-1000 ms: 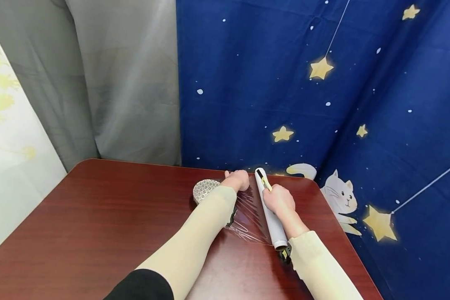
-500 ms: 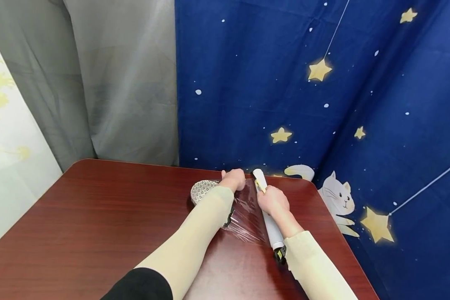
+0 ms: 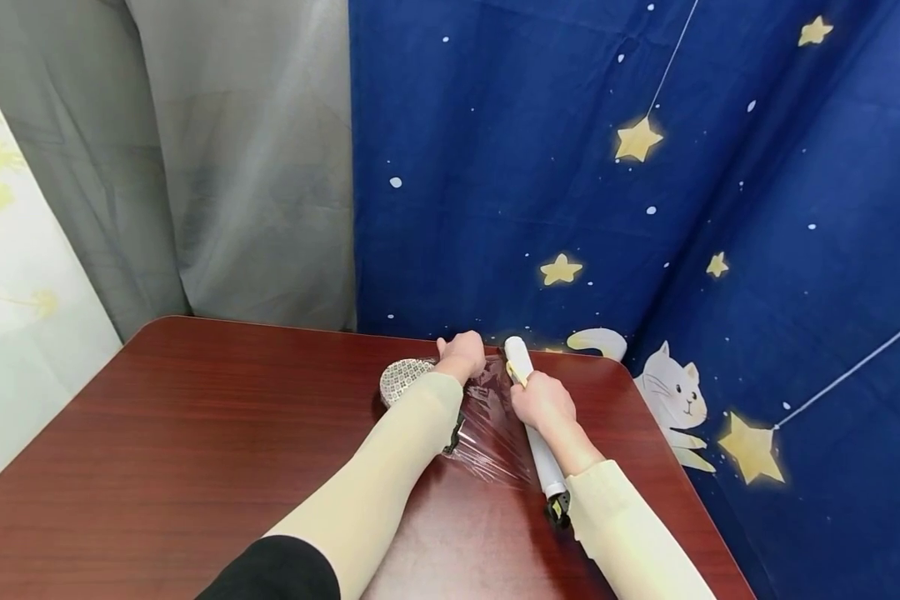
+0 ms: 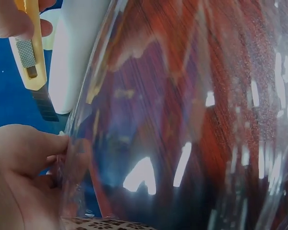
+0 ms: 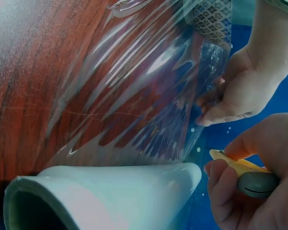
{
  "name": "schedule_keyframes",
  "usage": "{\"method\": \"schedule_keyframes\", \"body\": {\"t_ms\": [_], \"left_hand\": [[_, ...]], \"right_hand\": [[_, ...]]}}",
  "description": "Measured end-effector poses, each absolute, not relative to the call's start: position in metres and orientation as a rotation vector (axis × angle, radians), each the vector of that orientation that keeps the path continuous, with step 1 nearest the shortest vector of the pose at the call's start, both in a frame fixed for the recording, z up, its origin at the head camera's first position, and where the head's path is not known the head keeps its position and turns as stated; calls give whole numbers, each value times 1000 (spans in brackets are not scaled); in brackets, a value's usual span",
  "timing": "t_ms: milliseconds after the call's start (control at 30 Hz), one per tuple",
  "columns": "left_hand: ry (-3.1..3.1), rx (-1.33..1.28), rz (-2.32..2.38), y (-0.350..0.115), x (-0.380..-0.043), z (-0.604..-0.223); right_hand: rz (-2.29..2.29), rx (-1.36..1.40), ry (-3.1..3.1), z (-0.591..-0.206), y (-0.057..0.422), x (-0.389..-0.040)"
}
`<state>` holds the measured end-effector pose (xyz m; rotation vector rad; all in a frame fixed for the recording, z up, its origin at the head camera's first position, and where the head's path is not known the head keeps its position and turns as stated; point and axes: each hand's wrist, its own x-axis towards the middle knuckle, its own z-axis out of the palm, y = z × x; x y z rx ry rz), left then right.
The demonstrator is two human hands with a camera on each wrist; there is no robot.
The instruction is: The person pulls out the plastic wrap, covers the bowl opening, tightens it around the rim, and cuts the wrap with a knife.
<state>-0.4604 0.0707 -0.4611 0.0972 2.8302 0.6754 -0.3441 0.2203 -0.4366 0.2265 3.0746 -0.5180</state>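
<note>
In the head view my left hand (image 3: 465,354) pinches the far edge of a sheet of clear plastic film (image 3: 491,425), beside a round patterned object (image 3: 401,379) partly behind my sleeve. The film runs in taut creases from a white roll (image 5: 120,191) with a hollow core. My right hand (image 3: 543,400) grips a yellow utility knife (image 4: 36,57) over the roll's far part. Its blade (image 4: 45,108) is out and points toward the film edge near my left fingers, close by the roll's end. The patterned object's side also shows behind the film (image 5: 149,76) in the right wrist view.
A dark red wooden table (image 3: 232,417) lies under everything, its far edge just beyond my hands. Behind it hang a grey curtain (image 3: 270,167) and a blue curtain (image 3: 457,208) with stars and a white cat.
My right hand has shifted slightly left with the knife, which now lies by the roll's left edge instead of over its top. My left hand still pinches the film; the view has drifted slightly.
</note>
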Motion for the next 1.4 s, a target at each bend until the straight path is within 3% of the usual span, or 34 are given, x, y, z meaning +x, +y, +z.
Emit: {"method": "schedule_keyframes", "body": {"t_ms": [433,900,1067,1300,1400], "left_hand": [[2878,82,709,67,-446,-450],[2918,153,605,73,-465,-469],[2916,163,616,73,-444,-451],[2976,205,653,72,-430,-447],[2947,146,666,71,-434,-448]], "right_hand": [[-429,211,3083,-426,206,-333],[-286,176,3083,-432,190,-328],[-308,170,3048,-440,184,-337],[-330,205,3063,-488,201,-380],[-349,213,3053,-482,207,-380]]}}
